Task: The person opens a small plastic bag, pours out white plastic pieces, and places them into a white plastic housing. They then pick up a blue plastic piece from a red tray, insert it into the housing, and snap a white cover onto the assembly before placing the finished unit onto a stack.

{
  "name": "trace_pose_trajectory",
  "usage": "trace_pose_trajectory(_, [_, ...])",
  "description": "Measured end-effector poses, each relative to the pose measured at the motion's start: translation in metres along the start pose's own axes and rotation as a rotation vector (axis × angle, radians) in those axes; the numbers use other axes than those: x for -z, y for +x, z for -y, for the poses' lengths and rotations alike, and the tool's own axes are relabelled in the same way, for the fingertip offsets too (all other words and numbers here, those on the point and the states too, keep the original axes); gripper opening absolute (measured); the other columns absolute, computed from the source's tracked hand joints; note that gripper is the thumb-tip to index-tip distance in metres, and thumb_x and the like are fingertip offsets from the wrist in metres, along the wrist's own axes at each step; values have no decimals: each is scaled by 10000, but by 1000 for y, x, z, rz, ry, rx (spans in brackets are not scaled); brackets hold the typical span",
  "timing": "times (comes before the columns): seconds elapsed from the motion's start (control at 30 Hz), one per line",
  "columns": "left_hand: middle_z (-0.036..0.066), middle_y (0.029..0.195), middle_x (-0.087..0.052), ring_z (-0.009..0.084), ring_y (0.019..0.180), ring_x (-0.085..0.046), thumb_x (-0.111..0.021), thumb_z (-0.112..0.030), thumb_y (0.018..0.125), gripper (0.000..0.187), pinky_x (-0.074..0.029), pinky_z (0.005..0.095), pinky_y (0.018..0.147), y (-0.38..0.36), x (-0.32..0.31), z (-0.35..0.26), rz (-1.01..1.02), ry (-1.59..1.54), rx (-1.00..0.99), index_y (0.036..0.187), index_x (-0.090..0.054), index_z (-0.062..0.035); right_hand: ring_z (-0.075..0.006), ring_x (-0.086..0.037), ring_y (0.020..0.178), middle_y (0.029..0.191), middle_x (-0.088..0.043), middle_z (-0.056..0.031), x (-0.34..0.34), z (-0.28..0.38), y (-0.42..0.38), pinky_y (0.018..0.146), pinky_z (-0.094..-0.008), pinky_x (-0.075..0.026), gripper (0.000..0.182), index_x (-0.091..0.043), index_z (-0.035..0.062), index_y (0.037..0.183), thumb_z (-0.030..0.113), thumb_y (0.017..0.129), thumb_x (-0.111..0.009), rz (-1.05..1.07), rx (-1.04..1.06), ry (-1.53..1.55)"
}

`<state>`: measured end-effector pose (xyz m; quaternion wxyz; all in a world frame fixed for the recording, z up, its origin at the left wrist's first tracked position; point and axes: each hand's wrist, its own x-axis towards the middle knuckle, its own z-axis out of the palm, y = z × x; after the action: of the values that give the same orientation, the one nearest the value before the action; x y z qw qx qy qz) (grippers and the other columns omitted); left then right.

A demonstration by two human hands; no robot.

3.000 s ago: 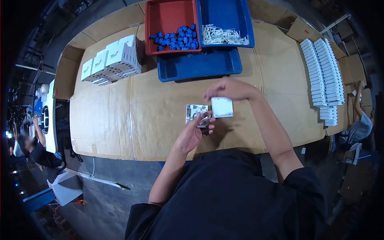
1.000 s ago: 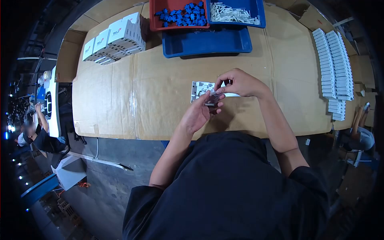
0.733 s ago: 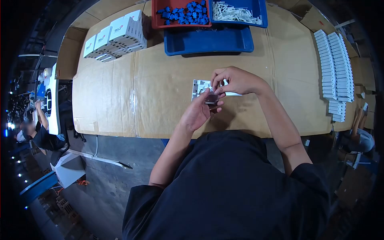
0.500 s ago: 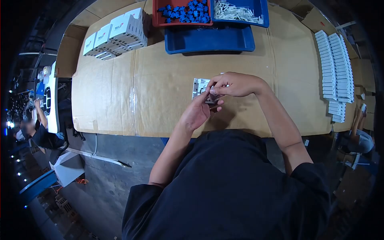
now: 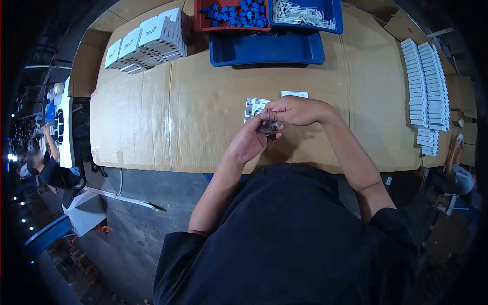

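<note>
Both hands (image 5: 277,124) pinch a small part (image 5: 268,125).

The right hand (image 5: 299,110) is drawing back from the white plate (image 5: 294,94), now lying uncovered on the table (image 5: 203,117), and is meeting the left hand (image 5: 249,143) over the small grey part (image 5: 268,127). Both hands are closing their grip on that part, fingertips now touching.

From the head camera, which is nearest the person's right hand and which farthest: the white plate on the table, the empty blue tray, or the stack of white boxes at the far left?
1. White plate: just beyond the right hand.
2. Empty blue tray: farther back, middle of the table.
3. Stack of white boxes: far left corner, farthest.
</note>
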<state>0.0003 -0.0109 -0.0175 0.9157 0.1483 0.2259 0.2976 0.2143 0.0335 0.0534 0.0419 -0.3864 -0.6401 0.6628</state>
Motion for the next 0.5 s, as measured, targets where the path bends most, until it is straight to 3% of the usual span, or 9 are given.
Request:
trace_pose_trajectory(0.1, [106, 1151, -738, 255, 1057, -723, -453, -396, 1120, 395, -588, 414, 888, -4, -14, -6, -72, -15, 42, 1332, -585, -90, -189, -653, 931, 1030, -728, -108, 0, -11, 4, 901, -325, -511, 447, -682, -24, 1206, 387, 1091, -549, -103, 158, 27])
trace_pose_trajectory(0.2, [109, 1115, -737, 252, 1033, -727, -477, -361, 1114, 378, -590, 413, 890, -6, -26, -15, -12, -55, 71, 1337, -575, -71, -178, -650, 946, 1016, -725, -87, 4, -1, -3, 904, -326, -508, 416, -692, -10, 1212, 364, 1088, -562, -116, 80, -2])
trace_pose_trajectory(0.4, [111, 1198, -692, 243, 1078, -710, -504, -360, 1112, 410, -584, 412, 940, 0, -8, -2, -18, 57, -6, 1345, -571, -28, -180, -644, 967, 1162, -702, -67, 4, 12, -8, 890, -330, -503, 386, -743, -32, 957, 317, 1064, -617, 31, 69, -101])
trace_pose_trajectory(0.5, [120, 1234, -677, 228, 1097, -692, -553, -344, 1094, 421, -565, 401, 982, -3, -17, -2, -55, 103, -38, 1359, -574, -17, -190, -641, 990, 1223, -687, -85, 3, 9, -7, 895, -334, -497, 412, -724, -52, 863, 320, 1030, -670, -4, 73, -51])
